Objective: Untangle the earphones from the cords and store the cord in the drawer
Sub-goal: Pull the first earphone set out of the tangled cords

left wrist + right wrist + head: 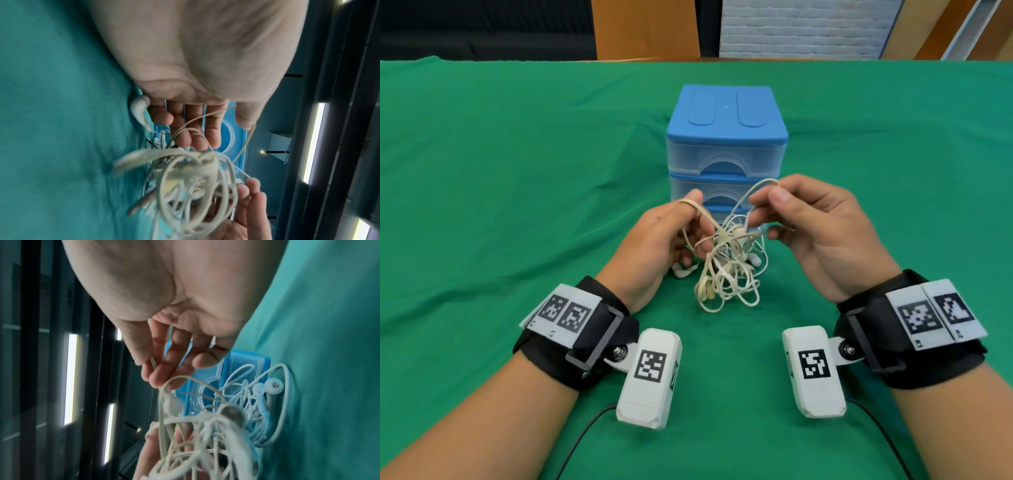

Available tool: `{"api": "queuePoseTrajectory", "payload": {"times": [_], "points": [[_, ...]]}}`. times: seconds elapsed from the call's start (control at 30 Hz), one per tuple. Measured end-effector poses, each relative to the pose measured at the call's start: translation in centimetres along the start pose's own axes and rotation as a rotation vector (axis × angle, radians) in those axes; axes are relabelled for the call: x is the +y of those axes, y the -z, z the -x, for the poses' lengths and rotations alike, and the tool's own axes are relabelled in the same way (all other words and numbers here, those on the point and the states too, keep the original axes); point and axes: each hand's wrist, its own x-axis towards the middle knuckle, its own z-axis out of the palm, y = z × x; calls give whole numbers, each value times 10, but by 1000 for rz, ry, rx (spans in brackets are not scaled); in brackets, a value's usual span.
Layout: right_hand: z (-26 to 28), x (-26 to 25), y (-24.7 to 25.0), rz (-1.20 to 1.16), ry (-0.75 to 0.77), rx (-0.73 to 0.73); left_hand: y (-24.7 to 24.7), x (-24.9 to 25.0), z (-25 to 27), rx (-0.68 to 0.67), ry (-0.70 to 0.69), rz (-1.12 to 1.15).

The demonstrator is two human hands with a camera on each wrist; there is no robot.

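Your hands and the tangle (726, 260) hide the lower fronts of the drawer unit (726, 137) in the head view. You can't separate cord from earphone wire inside that knot. Nearest loops in both wrist views are blurred. An earbud (683, 272) sits half hidden behind your left hand (654, 246).

Tablecloth (500, 192): plain green, reads teal in both wrist views. Drawer unit (726, 137): solid blue top and blue dividers, drawer fronts translucent, pale bluish. Tangle of cords (726, 274): off-white to cream; the flat cord looks yellower. Earbuds (273, 386): white. Wrist straps (592, 329): black, with white panels carrying black-and-white square code patterns. Wrist cameras (650, 377): white casings, same black-and-white codes. Far wall (801, 27): white brick pattern, orange-brown panels beside it.
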Motion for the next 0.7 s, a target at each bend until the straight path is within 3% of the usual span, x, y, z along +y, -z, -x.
{"api": "queuePoseTrajectory", "payload": {"times": [0.17,0.37,0.5,0.6,0.7], "points": [[0,-2,0,-117,-42,38,1,-2,-1,-9,28,-27],[-1,1,-1,-53,-19,-76,-1,-1,1,-29,63,-51],[-3,-2,2,-107,-17,51,1,1,2,-10,61,-13],[-5,-1,7,-10,-13,121,1,5,4,13,49,-1],[-3,0,4,151,-22,84,1,6,4,-6,33,7]]}}
